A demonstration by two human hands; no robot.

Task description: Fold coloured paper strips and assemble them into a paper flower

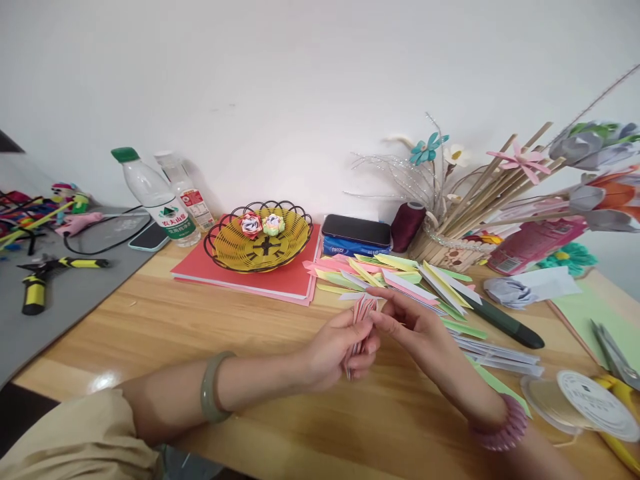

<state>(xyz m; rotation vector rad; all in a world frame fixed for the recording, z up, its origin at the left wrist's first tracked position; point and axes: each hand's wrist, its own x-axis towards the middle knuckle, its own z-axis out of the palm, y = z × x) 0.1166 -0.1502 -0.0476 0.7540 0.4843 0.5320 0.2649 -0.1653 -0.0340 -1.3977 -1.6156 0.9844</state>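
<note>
My left hand (334,350) grips a small bundle of folded pink paper strips (363,312), held upright over the wooden table (200,333). My right hand (415,327) meets it from the right, with its fingertips pinching the top of the same bundle. A green bangle sits on my left wrist and a pink paper bracelet on my right wrist. Just behind the hands lies a loose pile of folded coloured paper strips (400,277) in pink, yellow, green and white.
A yellow wire basket (260,250) holding two paper balls stands on red sheets. Two water bottles (160,200), a phone, pliers (40,280), a black case (356,230), a maroon thread spool (406,225), a paper-flower holder, a dark pen (505,323), a wire reel (585,400) and scissors surround the hands.
</note>
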